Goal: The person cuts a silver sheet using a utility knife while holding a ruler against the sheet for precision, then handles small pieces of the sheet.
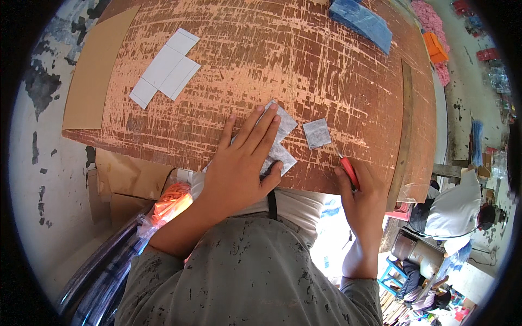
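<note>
My left hand [242, 157] lies flat on a grey-white sheet [285, 122], its fingers stretched out toward the far side. Much of that sheet is hidden under the palm; angular corners show to the right of the fingers. My right hand [363, 190] is closed round a red-handled cutter [348, 170], whose tip points up and left near the table surface. Between the two hands, apart from both, rests a small square piece [317, 133] of the same grey-white material. Farther off to the left, a white cut-out shape [168, 68] with drawn lines lies flat.
The worn brown table [228, 60] carries a cardboard sheet [98, 70] at left, folded blue material [363, 24] at the far right and a long wooden strip [403, 125] along the right. Orange bundles [173, 202] and dark rolls [103, 271] stand below the table's left edge.
</note>
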The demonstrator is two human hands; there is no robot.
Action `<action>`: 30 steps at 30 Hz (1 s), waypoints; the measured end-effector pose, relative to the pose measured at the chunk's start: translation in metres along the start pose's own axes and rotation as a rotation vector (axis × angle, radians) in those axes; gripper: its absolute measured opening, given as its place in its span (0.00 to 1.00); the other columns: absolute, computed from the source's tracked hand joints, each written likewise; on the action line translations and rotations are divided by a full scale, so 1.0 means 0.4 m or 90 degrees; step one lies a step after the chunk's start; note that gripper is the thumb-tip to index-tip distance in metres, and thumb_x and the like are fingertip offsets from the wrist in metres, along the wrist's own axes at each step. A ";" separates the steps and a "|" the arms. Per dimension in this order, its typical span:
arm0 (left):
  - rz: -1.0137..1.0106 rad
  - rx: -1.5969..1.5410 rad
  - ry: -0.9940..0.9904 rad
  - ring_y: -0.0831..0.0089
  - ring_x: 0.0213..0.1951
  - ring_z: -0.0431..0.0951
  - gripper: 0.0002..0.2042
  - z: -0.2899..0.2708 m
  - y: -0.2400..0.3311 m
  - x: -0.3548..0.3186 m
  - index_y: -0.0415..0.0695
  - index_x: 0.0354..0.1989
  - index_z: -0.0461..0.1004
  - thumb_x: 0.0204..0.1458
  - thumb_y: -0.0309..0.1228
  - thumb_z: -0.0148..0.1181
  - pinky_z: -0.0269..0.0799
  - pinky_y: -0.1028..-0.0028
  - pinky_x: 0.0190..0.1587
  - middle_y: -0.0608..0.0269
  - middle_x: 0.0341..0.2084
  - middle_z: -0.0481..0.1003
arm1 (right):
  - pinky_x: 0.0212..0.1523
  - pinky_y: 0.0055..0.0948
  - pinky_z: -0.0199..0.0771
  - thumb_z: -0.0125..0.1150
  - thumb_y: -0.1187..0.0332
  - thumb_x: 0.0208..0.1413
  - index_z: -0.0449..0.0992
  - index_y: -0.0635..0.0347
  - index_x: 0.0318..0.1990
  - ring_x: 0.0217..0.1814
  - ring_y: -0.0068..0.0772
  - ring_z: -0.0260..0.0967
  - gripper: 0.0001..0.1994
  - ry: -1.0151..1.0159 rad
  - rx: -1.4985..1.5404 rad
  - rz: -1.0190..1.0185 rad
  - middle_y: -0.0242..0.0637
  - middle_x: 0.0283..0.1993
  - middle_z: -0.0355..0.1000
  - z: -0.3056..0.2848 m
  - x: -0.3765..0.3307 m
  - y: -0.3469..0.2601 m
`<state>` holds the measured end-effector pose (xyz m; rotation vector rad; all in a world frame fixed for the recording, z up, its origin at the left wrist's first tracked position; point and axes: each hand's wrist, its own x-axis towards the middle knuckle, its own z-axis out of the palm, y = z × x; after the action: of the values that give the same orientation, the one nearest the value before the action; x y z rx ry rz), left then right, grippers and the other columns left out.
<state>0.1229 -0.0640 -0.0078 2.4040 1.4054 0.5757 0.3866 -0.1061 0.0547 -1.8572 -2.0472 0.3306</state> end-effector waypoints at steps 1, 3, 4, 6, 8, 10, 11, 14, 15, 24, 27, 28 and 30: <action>0.001 0.006 0.001 0.55 0.83 0.55 0.40 0.000 0.001 0.000 0.37 0.80 0.60 0.61 0.42 0.62 0.43 0.42 0.83 0.51 0.82 0.58 | 0.40 0.51 0.80 0.70 0.68 0.67 0.78 0.59 0.60 0.42 0.60 0.83 0.17 0.010 -0.004 -0.004 0.54 0.40 0.82 0.008 0.010 0.005; 0.006 0.007 0.011 0.54 0.83 0.56 0.38 0.000 0.001 0.001 0.35 0.79 0.62 0.63 0.43 0.61 0.45 0.41 0.82 0.51 0.82 0.58 | 0.41 0.50 0.80 0.71 0.68 0.65 0.78 0.57 0.63 0.43 0.59 0.83 0.20 0.026 -0.007 -0.012 0.54 0.43 0.83 0.028 0.039 0.006; 0.010 0.006 0.017 0.54 0.82 0.57 0.36 0.000 0.001 0.001 0.34 0.77 0.64 0.64 0.43 0.59 0.47 0.41 0.82 0.51 0.82 0.58 | 0.42 0.50 0.81 0.72 0.68 0.64 0.78 0.56 0.64 0.45 0.59 0.83 0.21 0.002 0.013 0.044 0.54 0.45 0.83 0.040 0.057 -0.001; 0.006 0.001 0.018 0.55 0.83 0.56 0.38 0.005 -0.002 -0.003 0.36 0.79 0.63 0.63 0.43 0.61 0.44 0.42 0.83 0.51 0.82 0.58 | 0.43 0.50 0.81 0.72 0.68 0.63 0.78 0.55 0.65 0.46 0.59 0.83 0.23 -0.019 0.035 0.095 0.54 0.48 0.83 0.059 0.088 -0.016; 0.003 -0.005 0.017 0.56 0.84 0.55 0.39 0.010 -0.004 -0.005 0.38 0.80 0.61 0.61 0.43 0.62 0.42 0.43 0.83 0.52 0.82 0.58 | 0.45 0.50 0.82 0.72 0.68 0.63 0.79 0.54 0.65 0.46 0.59 0.83 0.23 -0.013 0.058 0.026 0.53 0.48 0.83 0.071 0.110 -0.023; 0.007 -0.007 0.022 0.56 0.83 0.55 0.39 0.014 -0.003 -0.005 0.38 0.80 0.61 0.62 0.43 0.62 0.42 0.42 0.83 0.52 0.82 0.58 | 0.46 0.51 0.82 0.72 0.67 0.64 0.78 0.54 0.66 0.46 0.60 0.83 0.23 -0.005 0.045 -0.012 0.52 0.48 0.83 0.084 0.120 -0.006; 0.007 -0.004 0.025 0.56 0.83 0.55 0.39 0.013 -0.002 -0.005 0.38 0.80 0.61 0.62 0.43 0.62 0.42 0.42 0.83 0.52 0.82 0.58 | 0.47 0.51 0.82 0.72 0.67 0.64 0.78 0.53 0.66 0.46 0.60 0.83 0.23 -0.003 0.033 -0.049 0.52 0.48 0.83 0.085 0.122 0.001; 0.009 -0.004 0.024 0.56 0.83 0.55 0.39 0.011 0.001 -0.004 0.38 0.79 0.62 0.62 0.42 0.62 0.43 0.41 0.83 0.52 0.82 0.59 | 0.48 0.51 0.81 0.72 0.65 0.65 0.78 0.55 0.65 0.47 0.60 0.83 0.22 -0.020 0.057 -0.029 0.52 0.49 0.83 0.067 0.121 0.007; 0.006 -0.004 0.024 0.56 0.83 0.55 0.38 0.011 0.001 -0.005 0.38 0.79 0.62 0.62 0.42 0.62 0.44 0.41 0.83 0.52 0.82 0.59 | 0.48 0.51 0.81 0.72 0.65 0.65 0.78 0.55 0.65 0.47 0.60 0.83 0.22 -0.017 0.055 -0.027 0.52 0.49 0.83 0.061 0.121 0.013; 0.008 -0.004 0.033 0.56 0.83 0.56 0.36 0.006 0.003 -0.004 0.37 0.77 0.65 0.63 0.42 0.62 0.46 0.41 0.82 0.53 0.82 0.59 | 0.49 0.49 0.80 0.77 0.62 0.63 0.80 0.58 0.53 0.47 0.55 0.83 0.17 0.158 0.094 0.183 0.47 0.43 0.84 0.032 0.103 0.081; 0.014 -0.005 0.035 0.56 0.83 0.56 0.34 0.007 0.002 -0.002 0.34 0.75 0.67 0.64 0.43 0.60 0.46 0.41 0.82 0.51 0.82 0.59 | 0.50 0.49 0.79 0.77 0.61 0.62 0.80 0.59 0.54 0.49 0.55 0.82 0.18 0.185 0.034 0.222 0.48 0.45 0.83 0.016 0.100 0.099; 0.013 -0.007 0.034 0.56 0.83 0.56 0.34 0.007 0.002 -0.002 0.34 0.75 0.67 0.64 0.43 0.60 0.46 0.41 0.82 0.51 0.82 0.59 | 0.51 0.48 0.79 0.78 0.61 0.62 0.81 0.59 0.55 0.50 0.55 0.81 0.19 0.203 -0.009 0.202 0.49 0.47 0.82 0.023 0.098 0.127; 0.014 -0.003 0.035 0.56 0.83 0.56 0.34 0.007 0.001 -0.003 0.34 0.75 0.67 0.64 0.44 0.60 0.46 0.41 0.82 0.51 0.82 0.59 | 0.52 0.48 0.78 0.78 0.60 0.62 0.81 0.60 0.55 0.51 0.55 0.80 0.20 0.220 -0.051 0.182 0.49 0.49 0.81 0.025 0.096 0.147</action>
<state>0.1242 -0.0653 -0.0101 2.4195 1.4001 0.6547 0.4331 -0.0609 0.0258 -2.0891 -1.5913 -0.0058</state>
